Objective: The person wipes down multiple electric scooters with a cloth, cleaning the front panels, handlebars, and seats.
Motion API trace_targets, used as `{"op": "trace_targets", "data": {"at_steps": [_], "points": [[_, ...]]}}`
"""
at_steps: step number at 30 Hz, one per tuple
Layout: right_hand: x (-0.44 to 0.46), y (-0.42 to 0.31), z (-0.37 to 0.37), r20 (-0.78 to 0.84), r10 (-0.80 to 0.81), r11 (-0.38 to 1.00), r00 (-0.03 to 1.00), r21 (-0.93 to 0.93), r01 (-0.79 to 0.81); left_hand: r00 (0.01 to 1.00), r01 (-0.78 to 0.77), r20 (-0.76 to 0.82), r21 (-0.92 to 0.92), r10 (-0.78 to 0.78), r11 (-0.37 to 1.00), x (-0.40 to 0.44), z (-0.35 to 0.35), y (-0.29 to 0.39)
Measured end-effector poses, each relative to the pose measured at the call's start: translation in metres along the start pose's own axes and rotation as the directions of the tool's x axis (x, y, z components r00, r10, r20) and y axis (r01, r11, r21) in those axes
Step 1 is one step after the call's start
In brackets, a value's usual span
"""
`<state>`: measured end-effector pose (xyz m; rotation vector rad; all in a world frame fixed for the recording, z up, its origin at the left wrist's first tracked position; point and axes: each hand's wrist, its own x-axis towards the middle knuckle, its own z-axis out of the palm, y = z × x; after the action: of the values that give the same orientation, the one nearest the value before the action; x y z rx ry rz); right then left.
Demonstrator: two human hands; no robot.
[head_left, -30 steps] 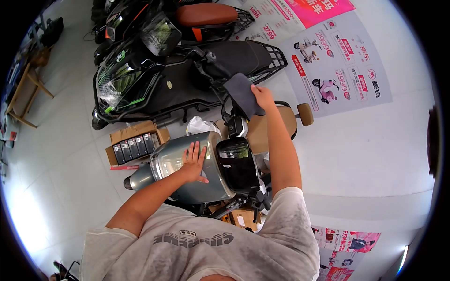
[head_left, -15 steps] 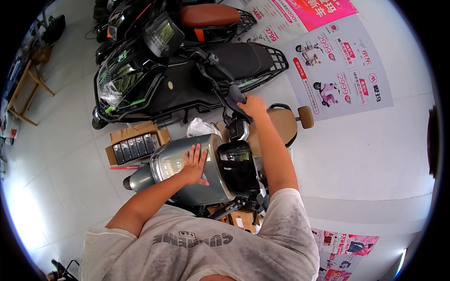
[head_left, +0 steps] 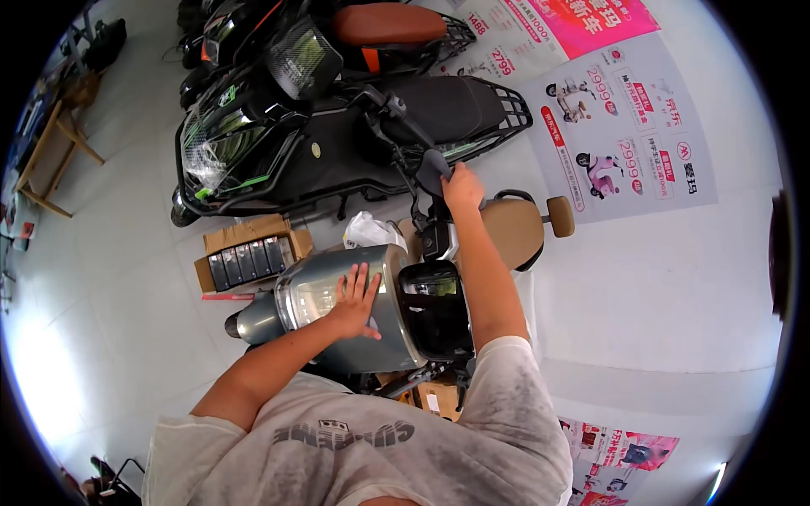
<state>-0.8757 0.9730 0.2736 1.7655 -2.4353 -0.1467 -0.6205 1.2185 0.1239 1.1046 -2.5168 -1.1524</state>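
A grey-green electric scooter (head_left: pixel 337 354) stands right in front of me, its nose to the left and its tan seat (head_left: pixel 510 226) to the right. My left hand (head_left: pixel 356 305) lies flat on the glossy front panel, fingers spread. At the far side of the handlebar, my right hand (head_left: pixel 462 187) is closed at the edge of a dark rounded rear-view mirror (head_left: pixel 434 172); its fingers are partly hidden. Between my arms is a shiny black windscreen or display panel (head_left: pixel 437 314). Beyond the mirror stands a black scooter (head_left: pixel 346 152) with green trim.
An open cardboard box (head_left: pixel 246 257) of small black boxes sits on the floor by the scooter's nose. A white plastic bag (head_left: pixel 369 229) lies beside it. Farther off are a brown-seated scooter (head_left: pixel 388 25) and a wooden chair (head_left: pixel 57 160). Printed posters (head_left: pixel 629 131) cover the wall.
The view has shifted slightly, so the scene sits a little farther right. My left hand stays flat on the panel and my right hand remains at the mirror.
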Motion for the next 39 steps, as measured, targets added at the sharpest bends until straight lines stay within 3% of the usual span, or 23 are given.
{"op": "trace_targets", "data": {"at_steps": [2, 3, 5, 6, 8, 9, 11, 12, 14, 15, 17, 19, 21, 28, 31, 33, 34, 36, 37, 39], "points": [[-0.01, -0.003, -0.001, -0.159, -0.098, 0.989, 0.982, -0.126, 0.078, 0.999, -0.015, -0.035, 0.007, 0.015, 1.0, 0.0, 0.001, 0.0], [-0.008, -0.002, 0.002, -0.158, -0.098, 0.989, 0.983, -0.127, 0.078, 0.999, -0.014, -0.034, 0.005, 0.015, 1.0, 0.0, 0.001, 0.0], [-0.002, -0.001, 0.007, 0.003, -0.046, 0.999, 0.999, -0.008, 0.046, 0.999, -0.016, -0.035, 0.002, 0.016, 1.0, 0.001, 0.002, -0.001], [-0.002, -0.001, 0.002, 0.003, -0.045, 0.999, 0.999, -0.008, 0.045, 0.999, -0.017, -0.035, 0.002, 0.017, 1.0, 0.001, 0.001, -0.001], [-0.002, -0.002, -0.009, 0.241, 0.052, 0.991, 0.969, 0.104, -0.079, 1.0, -0.012, -0.027, 0.001, 0.012, 1.0, 0.001, -0.001, 0.0], [-0.005, -0.003, -0.009, 0.239, 0.053, 0.991, 0.97, 0.104, -0.08, 1.0, -0.014, -0.028, 0.002, 0.014, 1.0, 0.001, 0.0, 0.0], [-0.015, -0.007, -0.007, 0.007, 0.051, 0.997, 0.999, 0.061, -0.052, 0.999, -0.019, -0.036, -0.004, 0.018, 1.0, 0.001, 0.0, -0.001], [-0.019, -0.013, -0.013, 0.005, 0.05, 0.997, 0.999, 0.062, -0.051, 0.999, -0.018, -0.038, -0.002, 0.018, 1.0, 0.001, 0.0, -0.001], [-0.028, -0.025, -0.03, -0.14, -0.104, 0.982, 0.985, -0.173, 0.079, 0.999, -0.017, -0.033, 0.002, 0.017, 1.0, 0.001, 0.001, -0.002], [-0.028, -0.028, -0.028, -0.139, -0.103, 0.982, 0.985, -0.173, 0.078, 0.999, -0.017, -0.032, 0.002, 0.017, 1.0, 0.001, 0.001, -0.001], [-0.027, -0.03, -0.024, -0.038, -0.238, 0.912, 0.97, -0.352, 0.21, 0.999, -0.014, -0.035, 0.003, 0.015, 1.0, 0.001, 0.001, -0.001], [-0.023, -0.026, -0.009, -0.024, -0.276, 0.898, 0.961, -0.364, 0.248, 0.999, -0.016, -0.027, 0.018, 0.017, 1.0, 0.001, 0.001, -0.001], [-0.019, -0.025, -0.001, 0.099, -0.166, 0.961, 0.981, -0.206, 0.184, 1.0, -0.019, -0.019, 0.033, 0.02, 0.999, 0.002, 0.0, -0.001], [-0.01, -0.007, 0.002, 0.111, -0.196, 0.977, 0.974, -0.063, 0.203, 1.0, 0.0, -0.006, 0.006, 0.0, 1.0, 0.003, -0.003, 0.001], [-0.002, 0.002, 0.01, 0.088, -0.228, 0.973, 0.97, -0.02, 0.231, 1.0, -0.002, -0.003, 0.004, 0.002, 1.0, 0.002, 0.001, 0.0], [0.011, 0.017, 0.007, 0.108, -0.369, 0.925, 0.923, 0.146, 0.352, 1.0, -0.003, -0.014, 0.007, 0.003, 1.0, 0.004, 0.002, -0.002], [0.018, 0.019, -0.001, 0.106, -0.368, 0.925, 0.924, 0.145, 0.352, 1.0, -0.004, -0.019, 0.012, 0.004, 1.0, 0.003, 0.002, -0.002], [0.038, 0.021, -0.022, 0.404, -0.23, 0.873, 0.885, 0.488, 0.004, 1.0, -0.012, -0.02, 0.017, 0.012, 1.0, 0.004, 0.002, -0.001], [0.039, 0.017, -0.036, 0.405, -0.225, 0.874, 0.886, 0.485, 0.0, 1.0, -0.003, -0.016, 0.015, 0.004, 1.0, 0.004, 0.001, -0.001], [0.036, 0.007, -0.063, 0.659, -0.188, 0.692, 0.729, 0.615, -0.378, 1.0, 0.004, -0.001, 0.013, -0.004, 1.0, 0.003, 0.001, 0.001]]}}
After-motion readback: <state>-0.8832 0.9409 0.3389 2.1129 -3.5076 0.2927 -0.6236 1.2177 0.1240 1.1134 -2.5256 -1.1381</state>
